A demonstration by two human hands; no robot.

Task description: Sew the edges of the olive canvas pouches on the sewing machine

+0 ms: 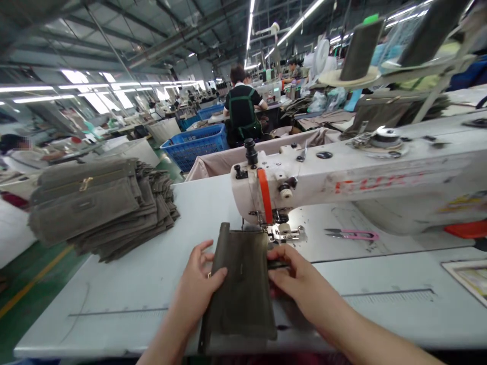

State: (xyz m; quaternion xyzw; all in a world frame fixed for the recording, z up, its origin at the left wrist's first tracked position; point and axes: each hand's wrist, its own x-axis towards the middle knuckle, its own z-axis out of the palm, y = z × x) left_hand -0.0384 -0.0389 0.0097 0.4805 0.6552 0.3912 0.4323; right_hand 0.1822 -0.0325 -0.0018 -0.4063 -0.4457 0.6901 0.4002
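A dark olive fabric panel (243, 284) lies in front of the sewing machine (247, 195), its far edge close to the presser foot (283, 233). My left hand (198, 279) grips the panel's left edge, thumb on top and the other fingers partly hidden behind it. At the panel's right edge, my right hand (289, 271) pinches the fabric near the needle area. A small dark strip shows between its fingers; I cannot make out whether it belongs to the panel. Pink-handled thread snips (357, 234) rest on the machine bed to the right.
Stacked olive fabric pieces (102, 203) with zippers sit at the table's left. Ruler markings (391, 296) run along the tabletop (190, 203). Thread cones (359, 50) stand above the machine at right. Beyond are a blue crate (198, 144) and a seated co-worker (243, 104).
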